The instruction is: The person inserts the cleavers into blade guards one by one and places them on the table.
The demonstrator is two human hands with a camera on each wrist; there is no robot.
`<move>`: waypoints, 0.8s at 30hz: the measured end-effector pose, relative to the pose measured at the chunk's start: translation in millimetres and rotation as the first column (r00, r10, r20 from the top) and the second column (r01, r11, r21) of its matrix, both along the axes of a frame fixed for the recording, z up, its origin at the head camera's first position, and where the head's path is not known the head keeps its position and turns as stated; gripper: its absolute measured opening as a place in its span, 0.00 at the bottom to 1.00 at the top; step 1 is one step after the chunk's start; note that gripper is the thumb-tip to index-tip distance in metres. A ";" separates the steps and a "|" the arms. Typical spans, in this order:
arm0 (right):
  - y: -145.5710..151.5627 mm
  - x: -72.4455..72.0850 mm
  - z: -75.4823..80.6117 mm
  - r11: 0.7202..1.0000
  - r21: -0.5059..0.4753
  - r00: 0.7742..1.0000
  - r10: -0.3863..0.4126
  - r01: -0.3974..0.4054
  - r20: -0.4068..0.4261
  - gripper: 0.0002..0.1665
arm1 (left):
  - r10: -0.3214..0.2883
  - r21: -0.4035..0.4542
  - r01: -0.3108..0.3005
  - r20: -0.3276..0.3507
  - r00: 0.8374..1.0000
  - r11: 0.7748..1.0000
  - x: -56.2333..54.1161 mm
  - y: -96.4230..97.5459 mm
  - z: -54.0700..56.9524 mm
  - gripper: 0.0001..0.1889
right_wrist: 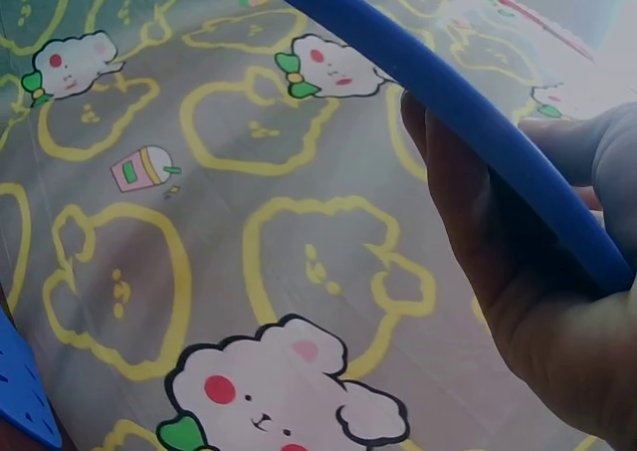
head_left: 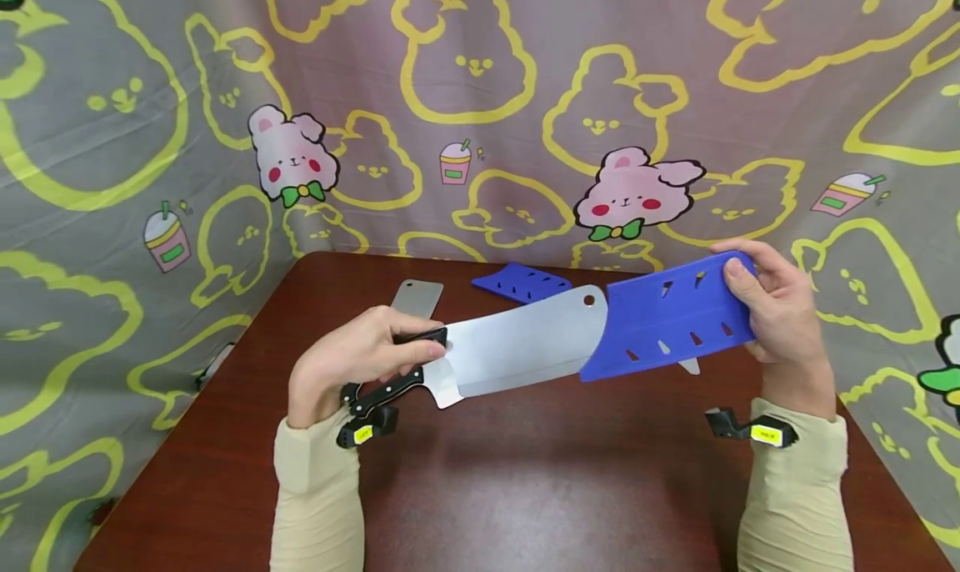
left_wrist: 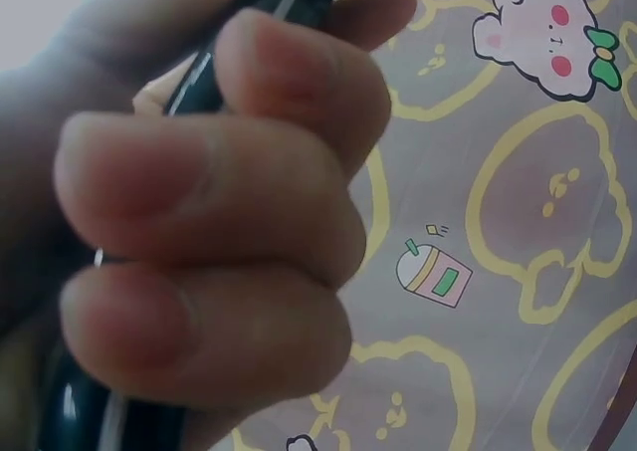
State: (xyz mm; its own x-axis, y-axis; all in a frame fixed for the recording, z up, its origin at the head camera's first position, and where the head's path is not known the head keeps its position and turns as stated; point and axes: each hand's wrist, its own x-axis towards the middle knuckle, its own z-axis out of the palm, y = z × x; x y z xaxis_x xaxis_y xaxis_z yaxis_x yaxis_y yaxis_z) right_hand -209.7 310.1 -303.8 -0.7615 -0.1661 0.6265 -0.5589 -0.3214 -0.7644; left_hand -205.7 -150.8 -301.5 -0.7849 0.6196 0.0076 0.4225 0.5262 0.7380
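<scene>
My left hand grips the black handle of a cleaver, its broad blade pointing right. In the left wrist view, curled fingers wrap a dark handle. My right hand pinches the far end of a blue slotted blade guard, thumb on its near face. The guard's other end meets the cleaver's rounded end; whether the blade is inside, I cannot tell. Below the left hand shows a black riveted knife handle with a metal heel, partly hidden. In the right wrist view, the guard appears edge-on.
Behind my left hand lies another blade with a hole. A second blue guard rests at the table's back. A silver tip shows below the held guard. Patterned curtains border the brown table.
</scene>
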 end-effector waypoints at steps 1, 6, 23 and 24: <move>-1.0 -0.5 -0.5 1.000 -0.003 1.000 0.004 -0.004 -0.002 0.18 | 0.001 0.001 -0.001 -0.005 1.000 1.000 0.2 -0.1 0.0 0.07; -10.6 -2.6 -3.9 0.997 0.076 1.000 0.002 -0.004 0.028 0.18 | -0.021 -0.044 0.018 -0.080 0.997 0.999 0.0 7.5 -1.2 0.10; -13.8 1.0 -3.7 0.994 0.076 0.997 -0.080 0.081 -0.008 0.17 | 0.004 -0.007 -0.006 -0.263 0.965 1.000 1.0 20.4 -1.4 0.06; -13.5 1.2 -4.0 0.995 0.054 0.997 -0.083 0.083 -0.007 0.17 | 0.004 0.004 -0.003 -0.265 0.964 1.000 1.0 21.7 -1.7 0.07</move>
State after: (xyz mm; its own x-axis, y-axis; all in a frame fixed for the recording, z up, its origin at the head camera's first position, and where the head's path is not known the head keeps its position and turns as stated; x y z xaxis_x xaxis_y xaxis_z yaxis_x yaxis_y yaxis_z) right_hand -208.5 296.6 -307.8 -0.7712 -0.1358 0.6219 -0.5856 -0.2318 -0.7767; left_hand -204.7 -129.1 -303.2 -0.7566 0.6166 0.2176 0.6015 0.5258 0.6015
